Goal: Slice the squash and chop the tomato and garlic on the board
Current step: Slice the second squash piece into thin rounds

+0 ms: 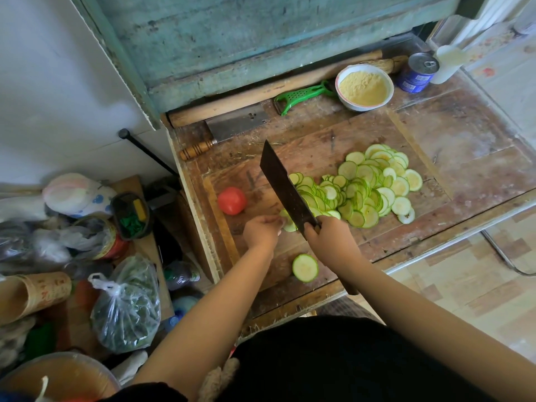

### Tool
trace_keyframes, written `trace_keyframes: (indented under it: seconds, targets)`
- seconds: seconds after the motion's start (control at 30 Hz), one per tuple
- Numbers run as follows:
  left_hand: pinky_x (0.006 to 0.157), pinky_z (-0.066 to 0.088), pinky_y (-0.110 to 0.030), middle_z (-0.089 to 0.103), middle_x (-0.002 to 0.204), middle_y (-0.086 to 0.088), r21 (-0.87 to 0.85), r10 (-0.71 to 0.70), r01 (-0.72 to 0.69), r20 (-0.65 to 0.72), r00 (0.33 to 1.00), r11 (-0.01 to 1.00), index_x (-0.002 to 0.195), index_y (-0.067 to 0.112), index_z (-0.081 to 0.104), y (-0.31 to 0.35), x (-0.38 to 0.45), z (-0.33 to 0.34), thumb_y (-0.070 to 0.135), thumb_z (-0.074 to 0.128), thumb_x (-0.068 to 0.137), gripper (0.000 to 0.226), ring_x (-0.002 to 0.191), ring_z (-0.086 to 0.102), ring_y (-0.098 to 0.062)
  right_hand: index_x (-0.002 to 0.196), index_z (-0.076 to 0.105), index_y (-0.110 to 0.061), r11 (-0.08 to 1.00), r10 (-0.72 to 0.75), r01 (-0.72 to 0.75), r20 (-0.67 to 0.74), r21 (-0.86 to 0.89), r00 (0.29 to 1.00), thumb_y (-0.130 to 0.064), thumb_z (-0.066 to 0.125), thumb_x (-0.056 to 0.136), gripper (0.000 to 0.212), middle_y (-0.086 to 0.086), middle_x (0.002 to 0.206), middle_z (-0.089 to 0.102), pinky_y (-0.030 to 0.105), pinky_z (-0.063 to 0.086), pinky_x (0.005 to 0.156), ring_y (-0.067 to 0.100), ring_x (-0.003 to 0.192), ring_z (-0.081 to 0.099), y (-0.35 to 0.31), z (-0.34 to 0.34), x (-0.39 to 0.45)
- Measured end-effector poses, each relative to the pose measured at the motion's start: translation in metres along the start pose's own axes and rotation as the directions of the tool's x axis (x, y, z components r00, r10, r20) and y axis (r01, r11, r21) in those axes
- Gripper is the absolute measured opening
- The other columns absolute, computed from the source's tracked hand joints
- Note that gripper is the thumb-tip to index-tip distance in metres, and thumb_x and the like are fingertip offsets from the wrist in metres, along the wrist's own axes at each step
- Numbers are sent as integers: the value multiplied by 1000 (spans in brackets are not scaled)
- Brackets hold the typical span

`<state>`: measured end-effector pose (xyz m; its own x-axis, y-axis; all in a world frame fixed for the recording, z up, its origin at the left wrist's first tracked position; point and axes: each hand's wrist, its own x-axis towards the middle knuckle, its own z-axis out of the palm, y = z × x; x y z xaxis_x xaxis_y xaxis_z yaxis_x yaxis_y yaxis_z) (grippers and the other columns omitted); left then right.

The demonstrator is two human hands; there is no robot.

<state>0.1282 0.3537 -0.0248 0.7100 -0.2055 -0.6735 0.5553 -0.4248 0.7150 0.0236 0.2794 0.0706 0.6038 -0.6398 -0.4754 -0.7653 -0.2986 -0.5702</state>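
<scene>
On the worn wooden board (324, 146), a wide pile of thin green-rimmed squash slices (368, 187) spreads to the right. My right hand (327, 239) grips the handle of a dark cleaver (282, 187), blade angled up and away. My left hand (261, 230) pinches a small leftover squash end (288, 224) just left of the blade. A thick round squash piece (305, 267) lies alone near the board's front edge. A whole red tomato (232, 200) sits at the board's left. No garlic is visible.
Behind the board lie a second cleaver (232, 127), a rolling pin (261, 94), a green peeler (301, 95), a bowl of yellow meal (364, 87) and a blue can (416, 72). Bags, tins and a basket crowd the floor at left.
</scene>
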Motion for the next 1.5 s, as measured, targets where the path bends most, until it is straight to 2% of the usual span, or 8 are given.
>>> trace_keyframes:
  seconds: [0.07,0.2,0.53,1.03,1.13,1.27,1.43,1.5]
  targets:
    - [86,55,-42,69,68,-2,-2,-5,5,-3,1000,1000,64,19,69,0,-1,0,13,77,75,16,73,66,-18,88,60,1,1000,10,-10,8,23,1000,-23,46,96,29,7,62,56,36,49,53,22,49,50,1,0,-1]
    - [86,55,-40,69,70,-1,-7,-13,13,-5,1000,1000,66,19,70,1,-1,0,16,78,75,13,74,67,-17,85,57,-1,999,3,-3,6,43,1000,-24,46,96,28,5,60,54,32,48,50,19,46,49,0,-3,-2]
    - [87,55,-39,68,66,0,13,-7,8,-17,1000,1000,62,23,68,2,0,0,16,79,74,18,78,68,-21,82,57,-1,999,4,-4,3,32,1000,-23,47,96,28,3,57,51,37,51,53,18,45,47,-3,-2,-1]
    - [87,55,-41,67,67,-2,28,-21,21,8,1000,999,64,18,67,6,0,-1,14,79,74,17,75,66,-19,88,57,-4,1000,28,-28,24,4,999,-24,45,96,26,9,67,60,42,56,59,23,51,53,-2,3,7]
    - [87,55,-41,66,67,-2,34,-24,24,10,1000,999,64,18,66,5,1,-1,13,79,75,17,72,65,-18,87,57,-4,999,43,-43,30,7,999,-24,45,96,25,6,64,56,37,53,56,23,52,52,-2,7,11]
    - [86,55,-41,67,67,-2,56,-30,30,17,999,998,64,17,67,6,1,0,13,77,76,16,68,64,-17,73,48,-8,997,70,-69,40,-29,997,-22,45,96,26,1,60,47,29,39,59,27,67,51,-4,16,22]
    - [83,56,-42,66,62,-1,97,-21,19,14,1000,995,62,18,64,9,2,0,24,82,71,21,72,66,-20,82,50,-9,999,46,-45,25,-30,999,-24,45,96,21,3,67,51,29,35,59,26,69,49,-8,25,26]
    - [82,56,-44,66,61,-1,118,-5,4,9,1000,993,60,18,63,10,2,1,24,82,71,22,76,68,-24,83,54,-7,1000,27,-27,10,0,1000,-23,46,96,21,4,65,53,29,34,53,25,66,51,-5,25,25]
